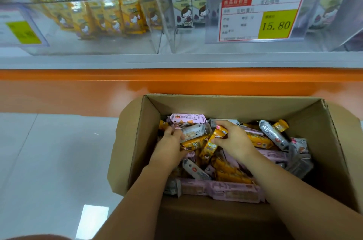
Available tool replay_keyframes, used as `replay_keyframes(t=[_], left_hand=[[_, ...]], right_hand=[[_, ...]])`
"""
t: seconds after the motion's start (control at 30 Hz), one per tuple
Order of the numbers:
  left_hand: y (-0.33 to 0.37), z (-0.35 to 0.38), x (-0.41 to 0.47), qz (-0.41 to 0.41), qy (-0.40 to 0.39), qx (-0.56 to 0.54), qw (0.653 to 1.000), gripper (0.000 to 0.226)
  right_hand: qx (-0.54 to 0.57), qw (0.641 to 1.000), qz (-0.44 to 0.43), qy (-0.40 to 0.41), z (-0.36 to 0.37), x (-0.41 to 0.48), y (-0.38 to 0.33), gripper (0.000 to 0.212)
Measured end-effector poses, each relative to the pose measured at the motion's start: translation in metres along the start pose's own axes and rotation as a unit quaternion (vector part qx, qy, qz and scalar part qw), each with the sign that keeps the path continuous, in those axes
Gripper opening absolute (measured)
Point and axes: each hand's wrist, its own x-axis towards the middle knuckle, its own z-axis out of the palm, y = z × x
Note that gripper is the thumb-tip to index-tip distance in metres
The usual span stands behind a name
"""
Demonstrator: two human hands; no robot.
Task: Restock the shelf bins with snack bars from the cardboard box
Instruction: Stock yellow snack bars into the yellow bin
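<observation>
Now, yellow bar (215,139) within right hand (233,141)

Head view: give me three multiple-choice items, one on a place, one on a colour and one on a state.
1. Where is the left hand? A in the cardboard box; B on a shelf bin; C flat on the floor.
2. What colour is the bar in the right hand's grip? A pink; B yellow; C green.
3. The cardboard box is: A taped shut; B open; C flattened.
Key: 1 A, its fingers reach among the snack bars between the box walls. 2 B, the wrapper below the fingers is yellow. 3 B, the flaps fold outward and the contents show.
</observation>
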Motion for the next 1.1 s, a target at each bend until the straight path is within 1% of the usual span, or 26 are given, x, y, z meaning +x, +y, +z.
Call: replay_keyframes(t=[0.07,0.23,0.4,0.5,0.6,0.7,0.77,0.83,0.9,0.93,1.0,1.1], left_hand=[[0.004,0.002,-0.001,-0.013,-0.008,-0.024,1.0,0.04],[0.009,0.009,0.0,-0.019,0.037,-0.063,0.997,0.035],[0.011,0.014,0.002,-0.005,0.039,-0.067,0.997,0.038],[0.012,0.007,0.002,0.006,0.023,-0.095,0.995,0.04],[0.014,-0.013,0.001,0.042,-0.006,-0.125,0.991,0.043],[0.02,-0.041,-0.006,0.072,-0.059,-0.186,0.978,0.049],[0.027,-0.064,-0.016,0.084,-0.075,-0.221,0.969,0.047],[0.035,-0.089,-0.027,0.104,-0.071,-0.231,0.965,0.046],[0.043,-0.114,-0.039,0.126,-0.071,-0.211,0.967,0.044],[0.047,-0.127,-0.046,0.137,-0.065,-0.202,0.968,0.042],[0.055,-0.154,-0.059,0.161,-0.042,-0.192,0.967,0.037],[0.067,-0.197,-0.085,0.196,-0.034,-0.146,0.969,0.04]], right_hand=[[-0.015,0.999,0.002,-0.03,0.001,0.001,-0.002,0.063],[-0.026,0.997,-0.01,-0.078,0.008,0.002,-0.004,0.066],[-0.021,0.995,0.012,-0.094,0.005,0.004,-0.003,0.06],[-0.043,0.992,0.012,-0.118,-0.003,0.004,-0.003,0.055],[-0.046,0.991,0.009,-0.123,-0.018,0.001,-0.009,0.05],[-0.025,0.992,-0.003,-0.122,-0.039,-0.011,-0.024,0.058],[-0.016,0.992,-0.023,-0.123,-0.053,-0.023,-0.039,0.061],[-0.019,0.992,-0.05,-0.113,-0.064,-0.037,-0.057,0.054],[-0.025,0.993,-0.08,-0.083,-0.073,-0.052,-0.078,0.04],[-0.029,0.992,-0.1,-0.066,-0.076,-0.06,-0.089,0.035],[-0.038,0.986,-0.154,-0.044,-0.083,-0.076,-0.112,0.033],[-0.053,0.972,-0.226,-0.021,-0.093,-0.103,-0.144,0.032]])
